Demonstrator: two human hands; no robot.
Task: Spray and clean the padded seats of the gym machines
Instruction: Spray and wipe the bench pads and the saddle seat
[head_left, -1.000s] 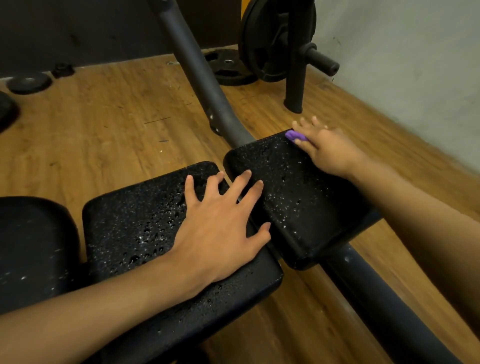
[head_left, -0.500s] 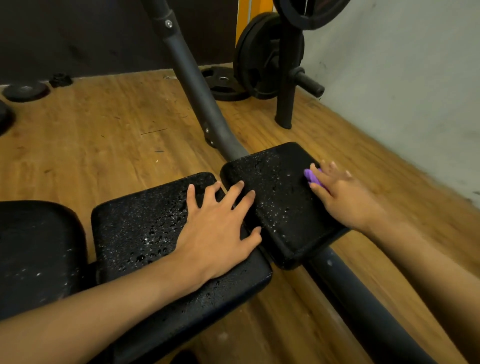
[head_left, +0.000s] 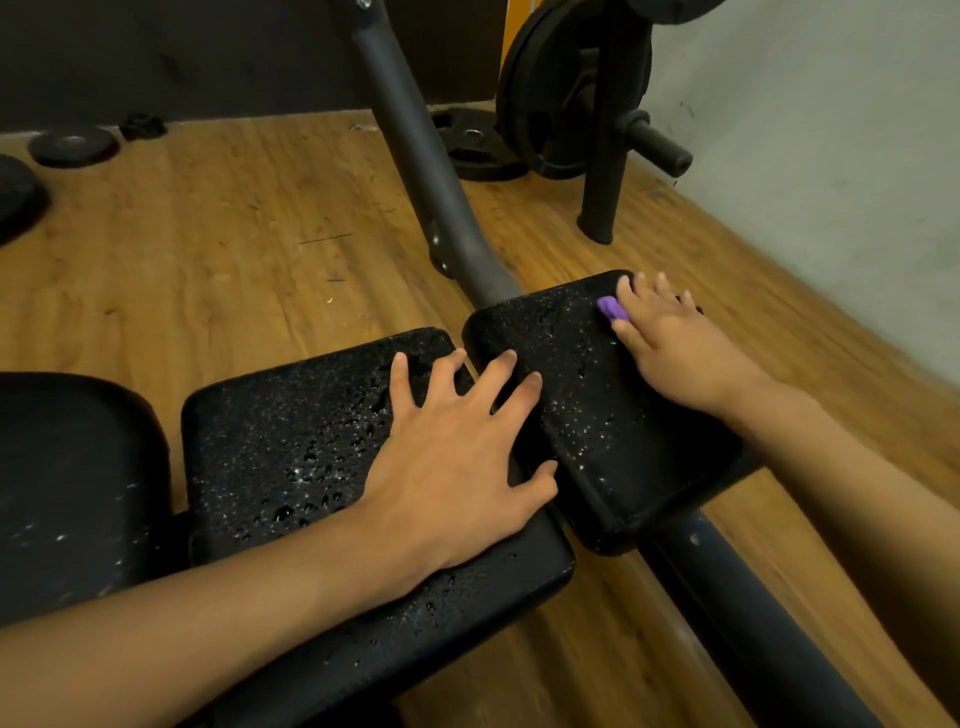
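Observation:
Three black padded seats lie in a row. The middle pad (head_left: 291, 441) and the right pad (head_left: 597, 415) are covered in water droplets; the left pad (head_left: 67, 467) has a few. My left hand (head_left: 452, 457) lies flat with fingers spread, palm on the middle pad and fingertips reaching over the gap onto the right pad. My right hand (head_left: 670, 348) presses a small purple cloth (head_left: 612, 307) flat against the far right corner of the right pad. Most of the cloth is hidden under the hand.
A dark steel frame tube (head_left: 415, 156) runs from under the pads up and away. Weight plates on a rack (head_left: 561, 88) stand at the back right, and one plate (head_left: 478, 145) lies on the wooden floor. Another plate (head_left: 72, 145) lies far left. A grey wall (head_left: 831, 156) runs along the right.
My right hand slid the purple cloth from the pad's right edge back up to its far right corner. My left hand stayed in place on the pads.

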